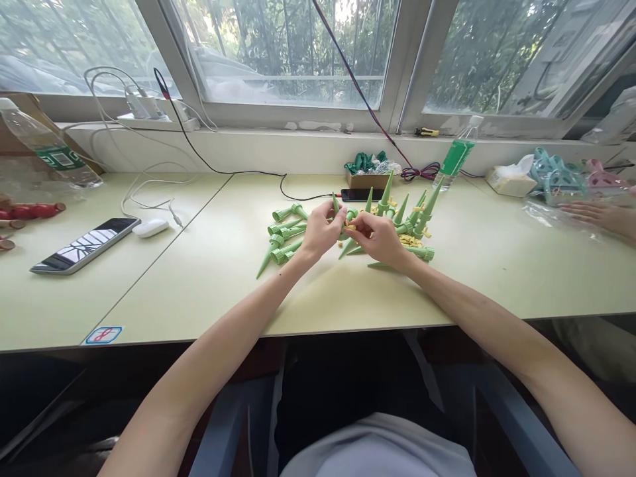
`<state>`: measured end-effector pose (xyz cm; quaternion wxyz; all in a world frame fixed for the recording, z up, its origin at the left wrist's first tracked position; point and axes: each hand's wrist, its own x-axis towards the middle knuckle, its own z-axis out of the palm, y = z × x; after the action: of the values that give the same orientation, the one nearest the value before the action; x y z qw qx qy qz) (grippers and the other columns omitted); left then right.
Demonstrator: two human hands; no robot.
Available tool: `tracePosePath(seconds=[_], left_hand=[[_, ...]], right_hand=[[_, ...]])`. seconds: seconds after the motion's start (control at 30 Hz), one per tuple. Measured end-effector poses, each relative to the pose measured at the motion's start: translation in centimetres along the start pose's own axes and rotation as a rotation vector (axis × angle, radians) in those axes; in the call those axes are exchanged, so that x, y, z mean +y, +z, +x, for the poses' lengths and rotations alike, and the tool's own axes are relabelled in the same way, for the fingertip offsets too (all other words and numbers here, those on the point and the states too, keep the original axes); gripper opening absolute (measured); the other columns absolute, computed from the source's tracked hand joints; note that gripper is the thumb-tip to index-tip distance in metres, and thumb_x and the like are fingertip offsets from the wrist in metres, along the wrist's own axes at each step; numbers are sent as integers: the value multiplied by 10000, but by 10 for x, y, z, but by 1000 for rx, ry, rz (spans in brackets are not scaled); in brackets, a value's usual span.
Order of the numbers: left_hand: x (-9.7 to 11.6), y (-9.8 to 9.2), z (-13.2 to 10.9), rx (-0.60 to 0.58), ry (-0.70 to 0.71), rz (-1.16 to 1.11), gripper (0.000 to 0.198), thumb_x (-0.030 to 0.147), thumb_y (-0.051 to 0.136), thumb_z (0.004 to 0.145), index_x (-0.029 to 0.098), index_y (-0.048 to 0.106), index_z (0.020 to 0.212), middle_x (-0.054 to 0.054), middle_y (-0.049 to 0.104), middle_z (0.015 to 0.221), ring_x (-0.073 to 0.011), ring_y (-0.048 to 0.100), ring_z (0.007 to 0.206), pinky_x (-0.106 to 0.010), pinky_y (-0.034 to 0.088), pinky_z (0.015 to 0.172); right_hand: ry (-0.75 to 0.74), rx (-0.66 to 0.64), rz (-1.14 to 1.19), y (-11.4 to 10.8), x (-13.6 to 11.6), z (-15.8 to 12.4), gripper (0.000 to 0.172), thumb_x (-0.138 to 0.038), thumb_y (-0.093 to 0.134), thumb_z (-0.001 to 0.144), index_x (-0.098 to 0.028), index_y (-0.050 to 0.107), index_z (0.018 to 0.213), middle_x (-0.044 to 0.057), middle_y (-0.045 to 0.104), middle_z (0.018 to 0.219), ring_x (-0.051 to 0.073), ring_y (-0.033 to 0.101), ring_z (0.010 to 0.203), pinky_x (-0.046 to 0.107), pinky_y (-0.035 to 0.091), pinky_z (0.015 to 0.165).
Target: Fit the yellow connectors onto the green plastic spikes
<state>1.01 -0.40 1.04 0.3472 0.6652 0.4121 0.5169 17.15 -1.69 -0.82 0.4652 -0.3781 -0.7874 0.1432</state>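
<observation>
Head view: left hand [322, 228] around green spike [335, 202], right hand [380, 237] pinched alongside.

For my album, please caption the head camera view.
Left hand holding a green spike, right hand pinching a yellow piece.

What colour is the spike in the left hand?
The spike is green; head view.

Centre of flat pale-yellow bench [497, 285]: green conical plastic spikes [386, 197] lie in two groups, left and right. Small yellow pieces [413, 241] sit among the right group. Behind spikes: black rectangular phone [366, 195]; brown cardboard box [366, 181] behind that. Right of box: clear plastic bottle [456, 158], then white tissue pack [511, 179]. Bench left: grey-edged rectangular phone [87, 245], white rounded plastic object [150, 227] just right of it.
</observation>
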Motion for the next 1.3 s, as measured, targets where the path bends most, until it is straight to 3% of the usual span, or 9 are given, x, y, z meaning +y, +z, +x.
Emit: tracePosePath(seconds=[0.27,0.43,1.03,1.13,1.3], left_hand=[[4,-1,-2,-65,-143,-134,159,296,600,918,193,525,822,27,581,678,-58,443,416,-228,365,395],[5,-1,-2,-113,-215,-186,123,265,625,905,189,539,862,34,572,654,-59,464,414,-225,384,398],[3,-2,-2,-201,-200,-199,116,258,571,942,179,541,862,21,554,681,-62,476,440,-214,401,402],[0,-2,0,-115,-129,-103,133,277,570,934,186,543,842,22,560,685,-62,459,439,-217,382,412],[-2,-2,0,54,172,214,144,290,582,920,191,560,818,11,622,788,-67,470,537,-224,395,529]], right_hand=[[-16,25,-27,0,0,0,390,-569,587,921,-215,532,767,-19,550,590,112,409,505,272,349,526],[-63,47,-47,1,3,-1,345,-505,598,926,-214,530,752,-24,536,581,115,425,508,269,368,542],[-146,79,-56,3,5,-1,401,-528,611,929,-209,514,706,-31,515,557,107,416,502,260,363,521],[-102,70,-62,3,5,0,415,-554,615,918,-208,523,709,-33,514,549,106,409,494,259,358,519],[-20,61,-66,1,6,2,361,-534,613,916,-198,587,786,-53,483,522,100,380,479,257,342,528]])
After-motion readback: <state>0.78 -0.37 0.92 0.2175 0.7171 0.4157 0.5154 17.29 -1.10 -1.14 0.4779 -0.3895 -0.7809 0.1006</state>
